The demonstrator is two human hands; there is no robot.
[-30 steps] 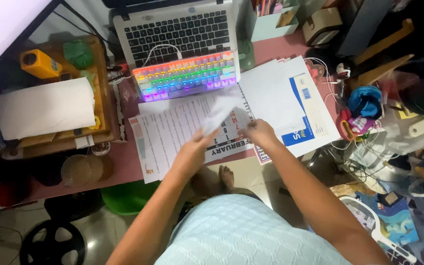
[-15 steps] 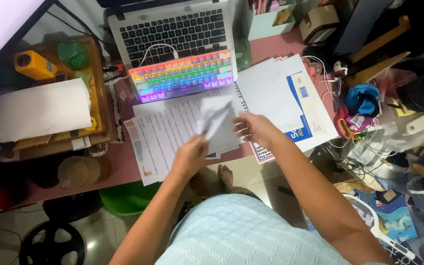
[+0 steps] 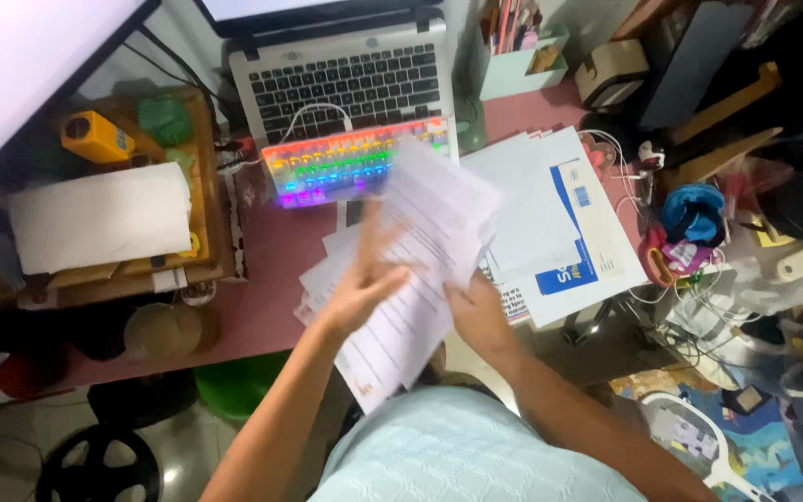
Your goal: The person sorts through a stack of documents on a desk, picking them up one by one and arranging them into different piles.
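A sheaf of white printed sheets is lifted off the pink desk and tilted, blurred with motion. My left hand lies flat on top of the sheets, fingers spread. My right hand grips them from below at their right edge. The sheets partly cover the rainbow-lit keyboard, which sits in front of a silver laptop.
White and blue papers lie at the right of the desk. A wooden tray at left holds a white folded sheet and a yellow device. A pen holder stands at the back. Cables and clutter fill the right side.
A small folded paper was being handled above the flat sheets; now both hands have gathered the sheets and raised them off the desk toward me.
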